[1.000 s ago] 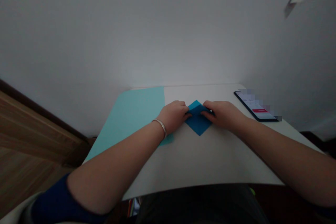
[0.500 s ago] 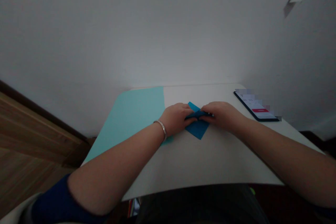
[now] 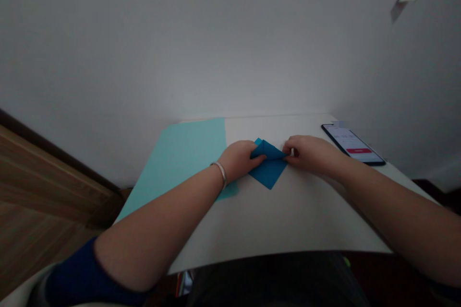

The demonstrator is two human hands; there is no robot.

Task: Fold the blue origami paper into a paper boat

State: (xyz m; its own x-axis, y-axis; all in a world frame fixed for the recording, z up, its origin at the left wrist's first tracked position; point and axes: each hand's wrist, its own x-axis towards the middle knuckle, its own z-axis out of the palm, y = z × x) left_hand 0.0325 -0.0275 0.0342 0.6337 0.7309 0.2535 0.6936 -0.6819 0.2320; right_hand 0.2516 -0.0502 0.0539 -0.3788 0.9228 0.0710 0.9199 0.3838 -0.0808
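Observation:
A small dark blue folded paper (image 3: 268,168) lies on the white table (image 3: 288,211), shaped like a diamond with its upper flap raised. My left hand (image 3: 239,159), with a silver bracelet at the wrist, pinches the paper's left corner. My right hand (image 3: 309,153) pinches the right corner, fingers pressed together. Both hands hold the same fold line across the paper's middle.
A large light turquoise sheet (image 3: 183,153) covers the table's left part, partly under my left forearm. A phone (image 3: 353,145) with a lit screen lies at the table's far right. A white wall stands right behind the table; wooden floor shows at left.
The paper's top half has been lifted and folded toward me, so the flat diamond now has a raised flap. Both hands shifted slightly outward to the paper's side corners.

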